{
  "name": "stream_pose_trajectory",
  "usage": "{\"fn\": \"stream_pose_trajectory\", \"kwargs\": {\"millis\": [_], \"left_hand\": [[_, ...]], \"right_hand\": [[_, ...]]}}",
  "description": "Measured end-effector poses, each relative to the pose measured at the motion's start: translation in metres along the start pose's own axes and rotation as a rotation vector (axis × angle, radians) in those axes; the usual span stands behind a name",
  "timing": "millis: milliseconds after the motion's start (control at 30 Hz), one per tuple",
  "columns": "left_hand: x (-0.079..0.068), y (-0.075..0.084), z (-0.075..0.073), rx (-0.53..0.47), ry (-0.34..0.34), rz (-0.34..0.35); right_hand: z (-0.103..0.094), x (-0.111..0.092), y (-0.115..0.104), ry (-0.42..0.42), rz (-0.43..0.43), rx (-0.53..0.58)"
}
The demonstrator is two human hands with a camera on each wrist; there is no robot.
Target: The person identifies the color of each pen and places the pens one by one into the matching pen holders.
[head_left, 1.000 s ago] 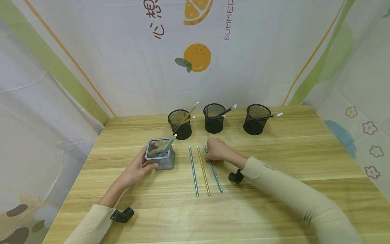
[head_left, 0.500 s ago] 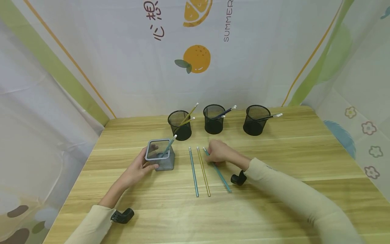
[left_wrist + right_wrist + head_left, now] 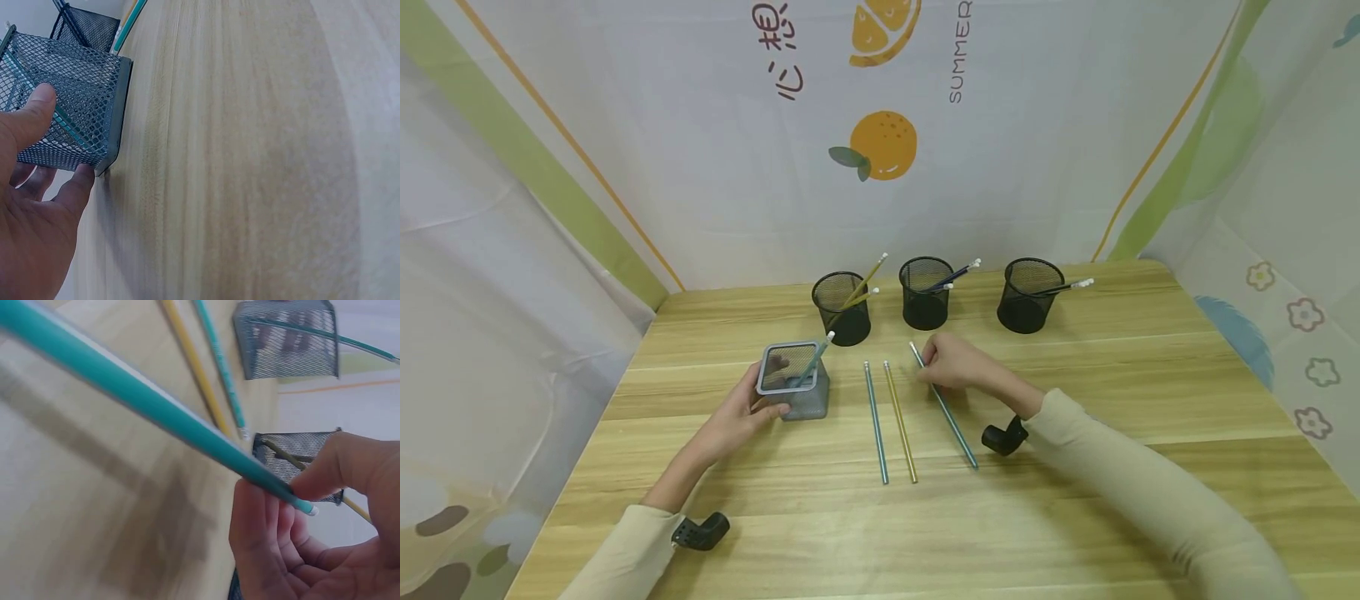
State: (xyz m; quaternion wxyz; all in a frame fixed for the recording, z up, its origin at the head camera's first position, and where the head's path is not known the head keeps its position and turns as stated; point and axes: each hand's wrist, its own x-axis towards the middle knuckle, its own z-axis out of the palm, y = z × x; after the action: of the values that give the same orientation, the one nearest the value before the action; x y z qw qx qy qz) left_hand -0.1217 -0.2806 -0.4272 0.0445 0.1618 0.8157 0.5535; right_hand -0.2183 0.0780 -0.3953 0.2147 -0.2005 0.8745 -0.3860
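My left hand [image 3: 739,417] grips a grey square mesh pen holder [image 3: 805,402] at the left, thumb on the near side and fingers round the far side. One teal pencil [image 3: 69,125] leans inside it. Between thumb and fingertips, my right hand [image 3: 957,363] pinches another teal pencil [image 3: 150,403] near its white eraser end. That pencil slants across the right wrist view, with its shadow on the table. Left of it on the table lie a yellow pencil [image 3: 900,422] and a teal pencil [image 3: 876,425], side by side and apart.
Along the back stand three round black mesh pen holders: the left one [image 3: 842,321] with yellow pencils, the middle one [image 3: 925,312] with dark blue ones, the right one [image 3: 1024,312] with black ones. A white printed curtain [image 3: 715,167] hangs behind the wooden table [image 3: 820,533].
The right hand has drawn the pinched teal pencil to the right, away from the yellow one, and it now slants more. The left hand and grey holder have stayed put.
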Motion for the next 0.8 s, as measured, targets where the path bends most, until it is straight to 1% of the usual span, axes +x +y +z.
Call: {"fn": "stream_pose_trajectory", "kwargs": {"millis": [167,300,467,667,800], "left_hand": [[0.000,-0.001,0.000,0.005,0.000,0.002],[0.001,-0.001,0.000,0.001,0.001,0.003],[0.001,-0.001,0.000,0.006,0.004,0.007],[0.001,-0.001,0.000,-0.006,-0.001,0.010],[0.001,-0.002,-0.001,0.002,-0.002,0.013]], "right_hand": [[-0.009,-0.003,-0.001,0.018,-0.029,0.121],[-0.014,-0.005,-0.001,0.060,-0.050,0.197],[-0.017,-0.005,-0.001,0.101,-0.076,0.264],[-0.021,-0.006,-0.003,0.120,-0.134,0.373],[-0.024,-0.007,-0.004,0.138,-0.184,0.408]]}}
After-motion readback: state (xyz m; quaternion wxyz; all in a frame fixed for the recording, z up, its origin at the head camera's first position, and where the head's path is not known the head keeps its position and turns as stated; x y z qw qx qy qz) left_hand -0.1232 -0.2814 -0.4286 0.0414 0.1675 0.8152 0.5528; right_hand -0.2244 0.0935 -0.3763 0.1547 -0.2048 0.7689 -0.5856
